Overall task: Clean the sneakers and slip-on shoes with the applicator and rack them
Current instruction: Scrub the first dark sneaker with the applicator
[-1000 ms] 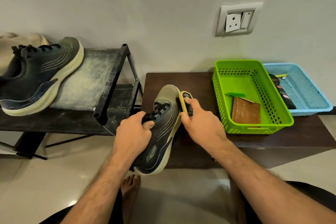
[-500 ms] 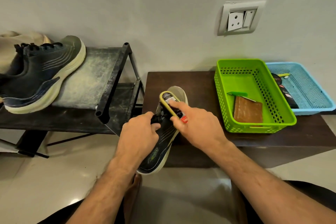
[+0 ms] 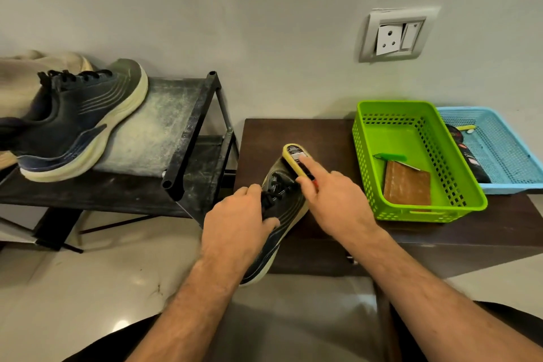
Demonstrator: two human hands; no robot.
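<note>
My left hand [image 3: 239,225] grips a dark navy sneaker [image 3: 283,209] with a cream sole around its laced middle, toe pointing away over the front edge of a low brown table [image 3: 293,135]. My right hand [image 3: 338,203] holds a yellow-edged applicator [image 3: 296,160] with its forefinger stretched along the top, pressing it on the sneaker's toe. The matching sneaker [image 3: 76,123] lies on the top shelf of the black shoe rack [image 3: 188,138] at the left. A beige shoe [image 3: 26,73] sits behind it, mostly hidden.
A green plastic basket [image 3: 367,156] on the table holds a brown block and a green item. A blue basket [image 3: 505,141] with dark tubes stands at its right. A wall socket [image 3: 396,35] is above. My knees and the tiled floor fill the foreground.
The applicator has moved from the sneaker's right side across to its toe. The sneaker's toe has tipped further away from me. My left hand keeps its grip.
</note>
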